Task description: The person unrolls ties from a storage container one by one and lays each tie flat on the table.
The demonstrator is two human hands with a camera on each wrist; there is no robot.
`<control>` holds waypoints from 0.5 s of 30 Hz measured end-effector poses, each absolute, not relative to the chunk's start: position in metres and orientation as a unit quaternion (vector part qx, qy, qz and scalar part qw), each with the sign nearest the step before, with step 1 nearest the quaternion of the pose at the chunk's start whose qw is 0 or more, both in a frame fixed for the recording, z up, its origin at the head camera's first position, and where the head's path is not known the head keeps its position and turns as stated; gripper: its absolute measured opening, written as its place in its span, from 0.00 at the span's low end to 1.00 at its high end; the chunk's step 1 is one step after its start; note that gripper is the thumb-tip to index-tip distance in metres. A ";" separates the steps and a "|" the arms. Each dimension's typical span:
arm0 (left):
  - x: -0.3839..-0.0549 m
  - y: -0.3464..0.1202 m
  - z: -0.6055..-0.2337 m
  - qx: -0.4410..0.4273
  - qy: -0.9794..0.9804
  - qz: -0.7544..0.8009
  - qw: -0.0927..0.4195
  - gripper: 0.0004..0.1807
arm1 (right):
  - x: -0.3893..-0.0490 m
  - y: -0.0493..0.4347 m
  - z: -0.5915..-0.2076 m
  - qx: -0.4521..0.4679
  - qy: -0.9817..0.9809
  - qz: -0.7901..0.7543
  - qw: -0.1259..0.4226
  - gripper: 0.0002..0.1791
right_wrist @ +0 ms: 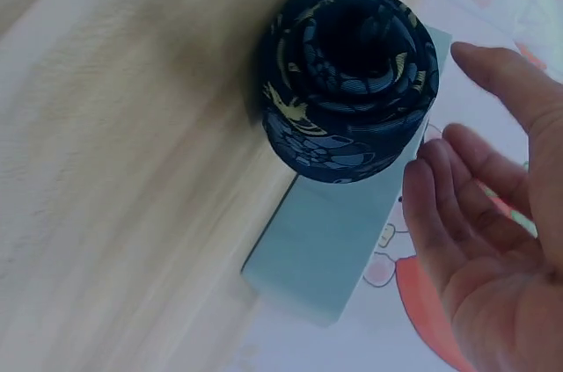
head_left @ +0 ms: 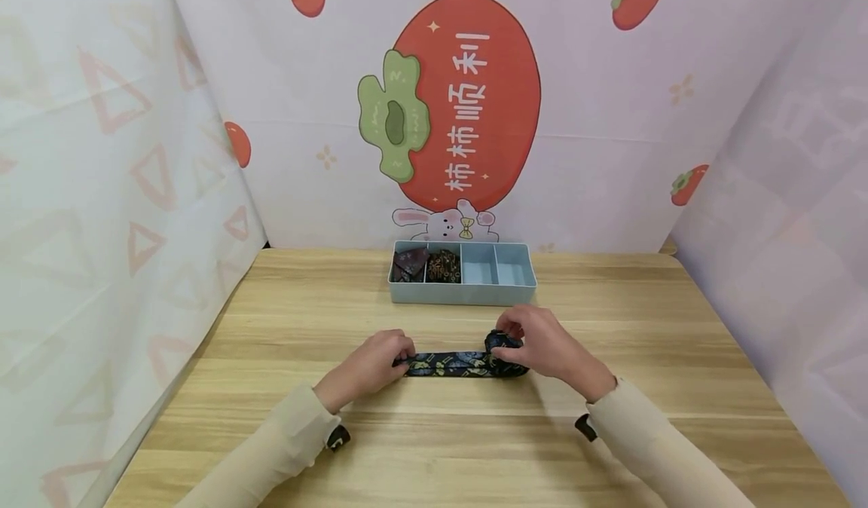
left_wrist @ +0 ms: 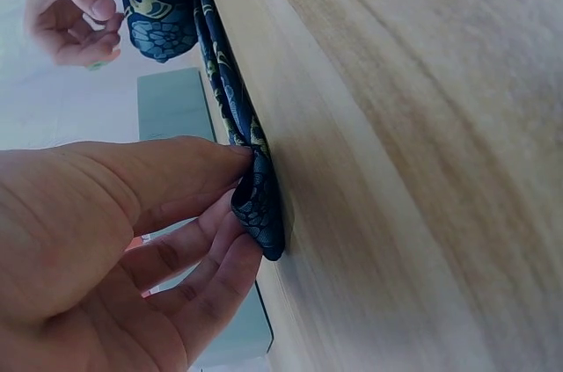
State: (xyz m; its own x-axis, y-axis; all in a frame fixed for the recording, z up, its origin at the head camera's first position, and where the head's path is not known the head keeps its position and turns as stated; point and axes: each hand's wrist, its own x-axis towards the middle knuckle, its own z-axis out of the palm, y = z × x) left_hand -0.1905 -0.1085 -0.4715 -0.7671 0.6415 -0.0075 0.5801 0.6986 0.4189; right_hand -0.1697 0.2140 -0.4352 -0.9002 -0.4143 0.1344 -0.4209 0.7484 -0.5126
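A dark navy necktie (head_left: 444,363) with blue flowers and yellow figures lies across the wooden table, partly rolled up. Its thick roll (right_wrist: 347,139) is at the right end, the coiled layers facing the right wrist camera. At the other end, my left hand (head_left: 371,363) pinches the tie's tip between thumb and fingers, close over the tabletop. Beside the roll is my right hand (head_left: 542,344), its fingers loosely bent. The right wrist view shows a gap between those fingertips (right_wrist: 422,180) and the roll.
Behind the tie stands a light blue divided box (head_left: 461,294). A dark purple folded cloth piece (head_left: 410,265) fills its leftmost compartment, and a black one with orange pattern (head_left: 444,267) the second. A printed cloth backdrop (head_left: 583,191) hangs along the table's back edge.
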 end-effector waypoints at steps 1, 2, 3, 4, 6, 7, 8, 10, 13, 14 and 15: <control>-0.190 -0.108 -0.471 0.332 0.918 0.201 0.078 0.06 | -0.171 0.212 -0.435 0.232 -0.933 0.276 -0.001 0.16; -0.190 -0.108 -0.471 0.332 0.918 0.203 0.080 0.06 | -0.172 0.210 -0.434 0.241 -0.930 0.277 -0.006 0.16; -0.190 -0.109 -0.471 0.332 0.917 0.205 0.082 0.06 | -0.174 0.208 -0.435 0.251 -0.928 0.275 -0.010 0.15; -0.189 -0.109 -0.471 0.331 0.917 0.206 0.083 0.06 | -0.175 0.207 -0.436 0.261 -0.926 0.273 -0.010 0.15; -0.189 -0.109 -0.471 0.329 0.917 0.208 0.085 0.06 | -0.176 0.204 -0.438 0.272 -0.925 0.265 -0.008 0.14; -0.189 -0.109 -0.471 0.329 0.917 0.211 0.085 0.06 | -0.177 0.203 -0.440 0.275 -0.926 0.260 -0.005 0.13; -0.189 -0.110 -0.471 0.327 0.918 0.210 0.086 0.06 | -0.177 0.203 -0.441 0.275 -0.926 0.257 -0.003 0.13; -0.189 -0.111 -0.471 0.322 0.919 0.210 0.084 0.06 | -0.177 0.201 -0.442 0.272 -0.929 0.250 0.003 0.13; -0.189 -0.114 -0.471 0.317 0.921 0.211 0.081 0.06 | -0.175 0.202 -0.441 0.264 -0.933 0.243 0.013 0.14; -0.189 -0.115 -0.471 0.315 0.922 0.210 0.080 0.06 | -0.175 0.202 -0.441 0.261 -0.934 0.242 0.016 0.14; -0.189 -0.116 -0.471 0.314 0.922 0.212 0.080 0.06 | -0.174 0.203 -0.440 0.260 -0.935 0.240 0.021 0.14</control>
